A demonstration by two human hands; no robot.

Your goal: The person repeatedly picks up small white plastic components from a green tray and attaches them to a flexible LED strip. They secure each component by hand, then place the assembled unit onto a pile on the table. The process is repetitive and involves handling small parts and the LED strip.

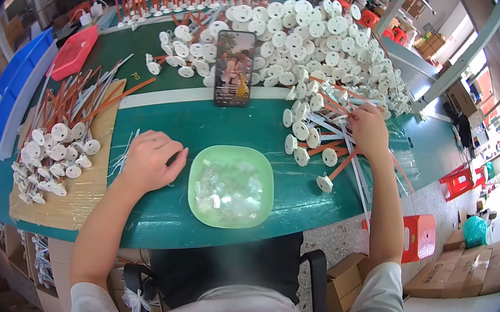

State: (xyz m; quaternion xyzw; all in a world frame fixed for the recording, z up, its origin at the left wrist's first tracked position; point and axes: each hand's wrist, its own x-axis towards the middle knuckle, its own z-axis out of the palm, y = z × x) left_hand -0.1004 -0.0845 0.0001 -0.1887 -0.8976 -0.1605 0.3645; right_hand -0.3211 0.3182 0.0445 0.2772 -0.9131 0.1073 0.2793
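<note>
Curled fingers rest on the green table (155, 219) at my left hand (153, 158), thumb a little apart; whatever they hold, if anything, is hidden. Thin white strips (123, 156) lie beside that hand. On the right, my right hand (369, 132) pinches among orange and pale flat strips (351, 145) with white round discs on their ends. Below and left of it lie loose white discs (301, 156). Between my hands stands a light green bowl (193, 208) holding small clear and whitish pieces, too small to name.
A phone (234, 70) stands upright beyond the bowl. Behind it rises a large heap of white discs (299, 34). At left, more disc-ended strips (57, 151) lie on cardboard (92, 199), near a red tray (74, 53) and a blue bin (11, 95). A red stool (418, 236) stands at right.
</note>
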